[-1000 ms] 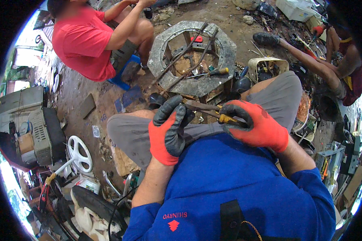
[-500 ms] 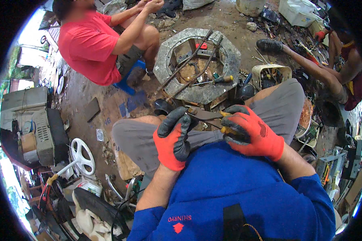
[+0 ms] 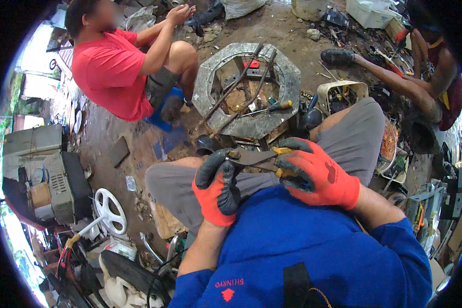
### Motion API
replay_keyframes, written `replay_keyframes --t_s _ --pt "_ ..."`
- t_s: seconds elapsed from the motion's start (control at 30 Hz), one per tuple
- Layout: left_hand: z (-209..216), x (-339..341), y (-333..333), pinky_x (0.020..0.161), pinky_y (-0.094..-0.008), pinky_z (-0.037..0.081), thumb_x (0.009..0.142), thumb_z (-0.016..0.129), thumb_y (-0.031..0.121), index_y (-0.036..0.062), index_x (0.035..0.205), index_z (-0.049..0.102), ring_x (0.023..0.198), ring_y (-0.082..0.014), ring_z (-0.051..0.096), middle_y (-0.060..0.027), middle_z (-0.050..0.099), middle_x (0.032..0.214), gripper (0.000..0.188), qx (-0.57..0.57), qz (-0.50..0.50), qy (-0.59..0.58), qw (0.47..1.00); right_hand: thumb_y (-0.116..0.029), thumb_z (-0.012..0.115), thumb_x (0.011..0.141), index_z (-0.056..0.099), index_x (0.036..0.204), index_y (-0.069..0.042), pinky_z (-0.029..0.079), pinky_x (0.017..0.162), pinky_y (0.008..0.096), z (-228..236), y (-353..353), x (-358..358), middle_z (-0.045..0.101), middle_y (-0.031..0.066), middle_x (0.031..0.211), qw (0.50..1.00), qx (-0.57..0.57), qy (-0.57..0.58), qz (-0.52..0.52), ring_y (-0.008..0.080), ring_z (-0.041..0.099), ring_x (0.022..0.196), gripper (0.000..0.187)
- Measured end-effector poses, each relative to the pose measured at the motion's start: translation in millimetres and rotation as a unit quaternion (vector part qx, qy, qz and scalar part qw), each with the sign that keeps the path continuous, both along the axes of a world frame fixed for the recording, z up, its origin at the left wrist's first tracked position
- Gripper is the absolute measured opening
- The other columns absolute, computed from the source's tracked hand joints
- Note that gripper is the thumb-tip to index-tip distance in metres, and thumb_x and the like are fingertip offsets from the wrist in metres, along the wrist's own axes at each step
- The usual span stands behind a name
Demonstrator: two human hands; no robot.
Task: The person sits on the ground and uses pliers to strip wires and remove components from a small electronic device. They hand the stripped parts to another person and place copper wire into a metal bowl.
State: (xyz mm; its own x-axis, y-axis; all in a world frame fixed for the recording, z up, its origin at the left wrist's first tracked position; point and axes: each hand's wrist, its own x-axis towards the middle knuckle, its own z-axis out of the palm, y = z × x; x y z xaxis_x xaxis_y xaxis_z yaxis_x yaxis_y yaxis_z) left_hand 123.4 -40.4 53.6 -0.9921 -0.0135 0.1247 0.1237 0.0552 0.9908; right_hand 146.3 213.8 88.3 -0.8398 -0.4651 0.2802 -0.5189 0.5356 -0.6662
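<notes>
In an orange-and-black work glove, my right hand [image 3: 317, 172] is closed around the yellow handles of a pair of snips [image 3: 254, 157]. The dark metal blades point left, toward my other hand. My left hand [image 3: 216, 186], gloved alike, pinches a small brownish piece [image 3: 234, 153] at the blade tips. The fingers partly cover that piece, so its kind is unclear. Both hands are above my lap, close together.
Ahead stands an octagonal stone-like ring [image 3: 215, 77] with metal rods and a screwdriver [image 3: 274, 106] across it. A person in a red shirt [image 3: 110, 72] sits at left, another at far right. Scrap, a white steering wheel [image 3: 110, 210] and a square cream bin [image 3: 339, 87] surround me.
My left hand has shifted slightly down and left, and the snips' blades have turned a little and sit closer together. The person in red has moved their hands slightly.
</notes>
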Motion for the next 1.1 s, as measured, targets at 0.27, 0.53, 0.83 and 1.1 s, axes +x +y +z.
replay_keyframes --t_s 0.27,0.53,0.83,1.1 --pt "-2 -1 5 0.092 -0.0372 0.054 0.099 0.063 0.013 0.0065 0.122 0.058 0.107 -0.0206 0.064 -0.0104 0.067 0.118 0.025 0.257 -0.043 -0.041 0.965 -0.023 0.079 0.075 0.058 0.126 -0.006 0.043 0.100 0.0511 -2 -2 3 0.059 0.0139 0.123 1.000 0.014 0.022 -0.016 0.0424 0.050 0.122 0.058" --pt "5 -4 3 0.090 -0.0359 0.056 0.098 0.062 0.008 0.0007 0.117 0.063 0.104 -0.0203 0.064 -0.0106 0.066 0.114 0.020 0.121 -0.040 -0.031 0.991 -0.022 0.080 0.072 0.061 0.122 -0.010 0.044 0.098 0.0513 5 -6 -3 0.059 0.0135 0.122 0.997 0.046 0.065 -0.023 0.0404 0.052 0.121 0.054" --pt "11 -1 14 0.086 -0.0310 0.054 0.099 0.060 0.012 0.0025 0.116 0.063 0.101 -0.0192 0.064 -0.0098 0.066 0.114 0.019 0.106 -0.010 -0.038 0.994 -0.023 0.080 0.072 0.056 0.129 -0.007 0.047 0.096 0.0471 0 -13 -3 0.058 0.0220 0.116 0.991 -0.029 0.031 -0.124 0.0428 0.056 0.112 0.064" --pt "16 -12 20 0.099 -0.0387 0.047 0.105 0.049 0.019 -0.0003 0.127 0.056 0.106 -0.0228 0.062 -0.0142 0.065 0.120 0.030 0.215 -0.046 -0.029 0.975 -0.027 0.077 0.075 0.052 0.133 -0.002 0.049 0.089 0.0457 -1 -15 -1 0.059 0.0198 0.117 0.992 0.105 -0.015 -0.063 0.0368 0.059 0.103 0.068"
